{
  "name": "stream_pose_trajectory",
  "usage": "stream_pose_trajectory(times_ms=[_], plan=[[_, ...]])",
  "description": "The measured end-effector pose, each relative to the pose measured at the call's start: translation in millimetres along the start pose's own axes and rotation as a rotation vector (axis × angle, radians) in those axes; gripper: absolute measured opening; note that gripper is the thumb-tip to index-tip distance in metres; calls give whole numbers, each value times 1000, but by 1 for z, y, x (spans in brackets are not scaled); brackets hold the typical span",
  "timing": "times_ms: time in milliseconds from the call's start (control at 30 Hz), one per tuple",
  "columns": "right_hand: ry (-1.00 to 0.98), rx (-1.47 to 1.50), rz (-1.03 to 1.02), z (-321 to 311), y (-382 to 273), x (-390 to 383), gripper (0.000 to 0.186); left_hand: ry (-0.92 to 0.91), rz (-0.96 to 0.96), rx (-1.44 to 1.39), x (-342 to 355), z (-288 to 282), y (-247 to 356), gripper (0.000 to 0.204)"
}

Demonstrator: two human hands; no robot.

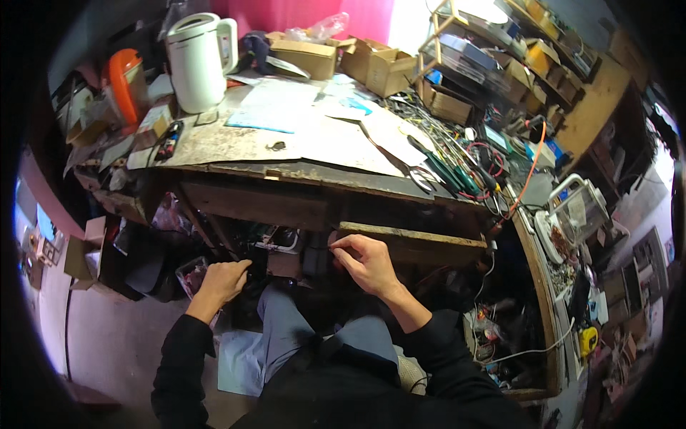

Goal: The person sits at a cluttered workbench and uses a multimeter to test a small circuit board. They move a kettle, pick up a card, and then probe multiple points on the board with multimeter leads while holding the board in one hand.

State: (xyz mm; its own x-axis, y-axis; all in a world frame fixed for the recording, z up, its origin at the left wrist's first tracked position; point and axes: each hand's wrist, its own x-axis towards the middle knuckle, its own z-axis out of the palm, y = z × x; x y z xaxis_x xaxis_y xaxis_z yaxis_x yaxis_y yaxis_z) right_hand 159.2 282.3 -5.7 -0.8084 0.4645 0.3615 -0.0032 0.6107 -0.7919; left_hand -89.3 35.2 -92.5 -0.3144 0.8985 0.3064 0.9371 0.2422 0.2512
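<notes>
My left hand (221, 284) is over my left knee's outer side, below the workbench (236, 170). Its fingers are curled closed, and dark shadow beyond them hides whatever they may hold. Beside the left end of a pulled-out wooden drawer (414, 236) is my right hand (368, 263). Thumb and fingertips there are pinched together; anything between them is too small or too dark to make out. The two hands are apart. On the bench above lie pliers (421, 179) with dark handles and a small dark lump (276, 146).
A white jug-shaped appliance (196, 68) and an orange object (125, 86) stand at the back left. Cardboard boxes (389, 70) line the rear. Many hand tools (446, 146) crowd the right. An orange cable (530, 171) and a yellow tape measure (588, 341) are at far right.
</notes>
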Motion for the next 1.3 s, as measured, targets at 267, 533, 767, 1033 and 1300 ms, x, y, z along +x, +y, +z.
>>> stream_pose_trajectory(times_ms=[267,533,767,1033,1300], plan=[[318,-492,-259,-58,-3,-13,10,140,198,-199,49,6,42,20],[503,-675,-146,-105,-6,30,10,319,561,-146,147,8,152,47],[411,-908,33,-130,10,85,28,100,386,-169,178,52,179,48],[357,-1017,-22,-135,25,111,22,50,366,-149,176,50,178,55],[615,-794,-382,-128,34,118,12,26,360,-163,172,40,181,51]])
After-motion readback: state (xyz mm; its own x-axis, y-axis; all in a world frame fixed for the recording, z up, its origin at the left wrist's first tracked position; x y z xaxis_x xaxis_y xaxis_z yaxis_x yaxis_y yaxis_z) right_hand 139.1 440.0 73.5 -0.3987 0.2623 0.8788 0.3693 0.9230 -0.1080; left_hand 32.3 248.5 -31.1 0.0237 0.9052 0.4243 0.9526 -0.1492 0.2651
